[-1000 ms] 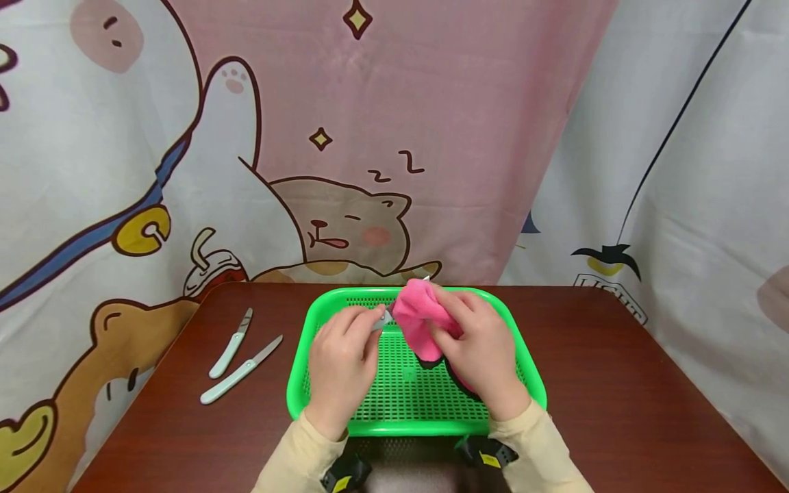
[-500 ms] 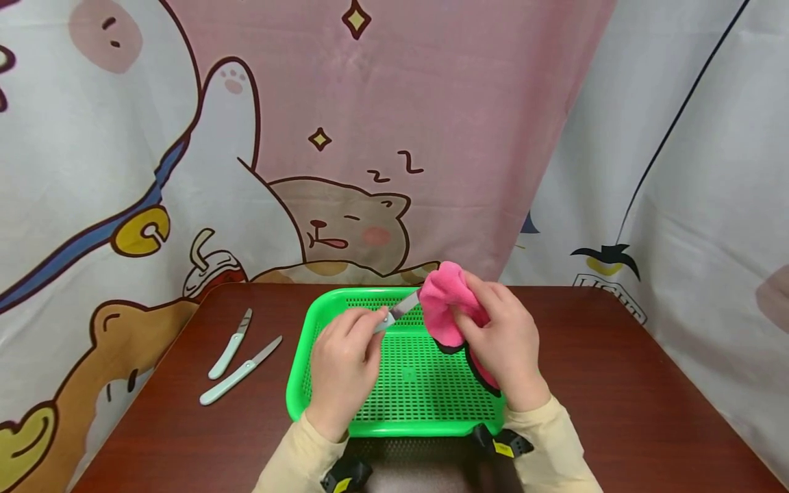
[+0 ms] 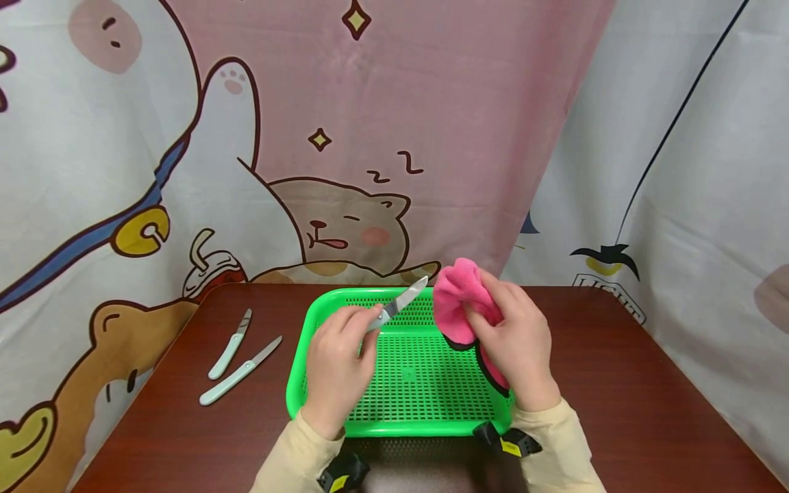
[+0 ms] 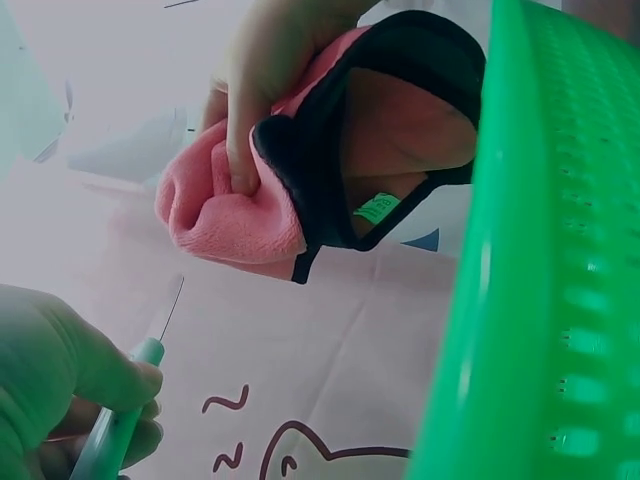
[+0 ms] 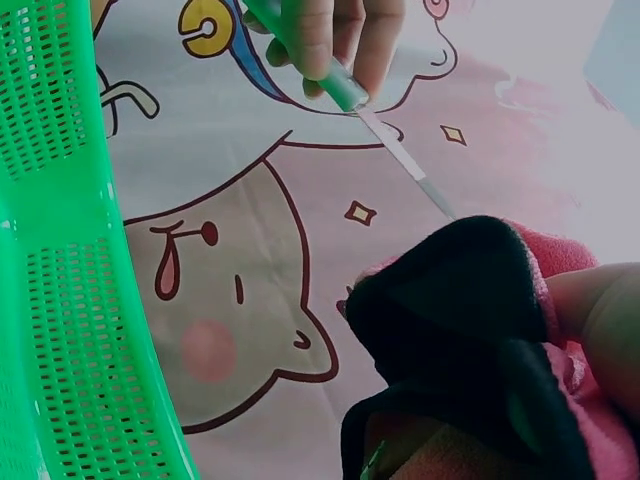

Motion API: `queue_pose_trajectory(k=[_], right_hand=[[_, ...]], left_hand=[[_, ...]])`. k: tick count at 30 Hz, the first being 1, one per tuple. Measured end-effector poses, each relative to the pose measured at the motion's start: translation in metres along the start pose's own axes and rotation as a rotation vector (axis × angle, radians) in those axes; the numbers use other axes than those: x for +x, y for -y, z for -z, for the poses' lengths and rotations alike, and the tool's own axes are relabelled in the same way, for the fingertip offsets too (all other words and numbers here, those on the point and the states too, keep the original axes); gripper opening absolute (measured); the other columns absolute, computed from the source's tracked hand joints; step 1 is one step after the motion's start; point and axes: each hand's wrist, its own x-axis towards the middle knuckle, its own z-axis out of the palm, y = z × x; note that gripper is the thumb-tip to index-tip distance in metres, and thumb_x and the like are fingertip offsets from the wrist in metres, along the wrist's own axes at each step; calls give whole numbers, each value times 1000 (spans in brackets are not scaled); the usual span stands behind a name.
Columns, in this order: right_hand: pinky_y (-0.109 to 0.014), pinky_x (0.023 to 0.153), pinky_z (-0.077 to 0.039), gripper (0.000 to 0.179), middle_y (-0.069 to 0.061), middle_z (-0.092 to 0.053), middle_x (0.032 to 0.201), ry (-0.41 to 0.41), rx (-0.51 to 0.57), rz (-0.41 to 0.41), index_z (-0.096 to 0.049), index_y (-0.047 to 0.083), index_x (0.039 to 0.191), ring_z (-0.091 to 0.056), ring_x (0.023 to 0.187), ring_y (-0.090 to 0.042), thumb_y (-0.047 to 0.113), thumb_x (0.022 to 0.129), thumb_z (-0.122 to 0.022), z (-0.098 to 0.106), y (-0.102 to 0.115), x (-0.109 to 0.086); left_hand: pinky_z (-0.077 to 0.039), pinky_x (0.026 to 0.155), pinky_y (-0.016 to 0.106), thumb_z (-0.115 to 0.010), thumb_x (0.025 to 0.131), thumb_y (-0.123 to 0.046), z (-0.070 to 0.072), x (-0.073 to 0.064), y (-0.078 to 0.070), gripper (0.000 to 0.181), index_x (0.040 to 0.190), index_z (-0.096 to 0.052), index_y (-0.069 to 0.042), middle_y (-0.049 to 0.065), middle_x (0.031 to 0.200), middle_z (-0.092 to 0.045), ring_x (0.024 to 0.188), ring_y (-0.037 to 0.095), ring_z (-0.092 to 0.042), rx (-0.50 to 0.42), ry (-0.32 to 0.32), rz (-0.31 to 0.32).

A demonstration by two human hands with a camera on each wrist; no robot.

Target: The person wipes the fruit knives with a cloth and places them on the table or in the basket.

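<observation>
1. Left hand (image 3: 339, 359) grips the knife (image 3: 401, 301) over the green basket (image 3: 394, 429); right hand (image 3: 513, 335) pinches pink cloth (image 3: 457, 305).
2. Left wrist view shows a green tag (image 4: 377, 207), hidden in the head view.
3. A gap separates blade (image 3: 412, 291) from cloth.

One table (image 3: 629, 390) bears one green basket (image 3: 401, 429), with two knives (image 3: 229, 348) (image 3: 243, 368) left of it and, above it, one more knife (image 3: 405, 298), one pink cloth (image 3: 456, 308) and two hands (image 3: 339, 359) (image 3: 518, 339).
</observation>
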Motion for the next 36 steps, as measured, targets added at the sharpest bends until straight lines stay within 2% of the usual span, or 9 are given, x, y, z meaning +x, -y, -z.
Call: queue_pose_trajectory(k=[4,10,14,19,24,30,36], right_hand=[[-44,62,-51,52,-11,-67,101,3,37,41,-67,11,127,-60,84,-25,9,77,-81,0,2,-2],[-41,61,-53,50,-9,-68,101,-9,83,176,-70,11,123,-62,85,-24,8,74,-80,-5,13,-7],[-37,60,-51,45,-6,-68,100,9,132,250,-72,13,120,-63,85,-22,11,76,-76,-11,25,-10],[-35,58,-51,44,-4,-68,100,40,150,296,-72,15,119,-63,85,-21,13,75,-78,-22,37,-14],[-34,58,-51,45,-3,-68,99,66,132,281,-73,16,120,-62,83,-19,13,76,-78,-30,39,-16],[-34,55,-50,47,-4,-68,97,37,92,260,-72,18,121,-62,80,-20,12,75,-78,-30,35,-13],[-35,55,-49,48,-7,-68,97,31,60,201,-72,15,122,-62,81,-23,12,75,-79,-23,28,-8]], left_hand=[[-54,68,41,-77,80,4,1,0,1,29,107,-73,-6,7,94,-67,82,24,-65,7,5,19],[-54,68,42,-76,81,3,2,0,1,27,107,-73,-6,7,94,-67,84,24,-65,20,10,41],[-55,69,42,-77,81,2,1,0,1,27,107,-73,-6,7,95,-67,85,24,-65,28,6,38],[-55,70,41,-74,82,3,1,0,0,27,107,-73,-7,6,95,-67,85,23,-65,22,1,28],[-54,67,41,-67,81,6,0,-1,-1,29,106,-73,-7,6,94,-67,84,23,-65,4,3,20],[-54,68,40,-73,81,3,-1,-1,-2,27,107,-73,-7,5,93,-67,83,22,-65,-2,7,4],[-55,70,40,-77,81,0,-2,-2,-3,27,107,-73,-6,6,96,-67,85,23,-66,8,21,-3]])
